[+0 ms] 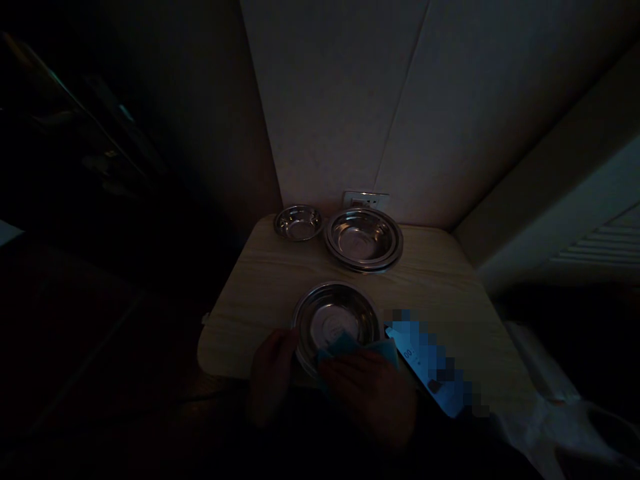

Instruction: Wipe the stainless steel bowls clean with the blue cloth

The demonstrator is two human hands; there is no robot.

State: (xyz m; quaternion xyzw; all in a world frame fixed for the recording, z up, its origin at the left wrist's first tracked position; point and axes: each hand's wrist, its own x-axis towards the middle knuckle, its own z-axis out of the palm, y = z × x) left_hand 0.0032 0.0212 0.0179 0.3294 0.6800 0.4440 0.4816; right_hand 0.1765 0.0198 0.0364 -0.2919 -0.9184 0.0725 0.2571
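A round, shallow stainless steel bowl [333, 297] stands near the front edge of the small wooden-topped table [240, 300]. My left hand [273, 373] grips its rim at the left, thumb up along the edge. Over the near right side of the bowl, my right hand [370, 393] presses a blue cloth [386, 349] against the inside and rim. Its fingers lie together on the cloth, pointing left. Dim light hides the fingertips of both hands in part.
Behind, stacked steel bowls [363, 243] and a smaller steel bowl [299, 227] stand near the wall. A wall socket [367, 199] sits above them. A lit phone [425, 363] lies right of the cloth. A pale panel [560, 173] rises at the right.
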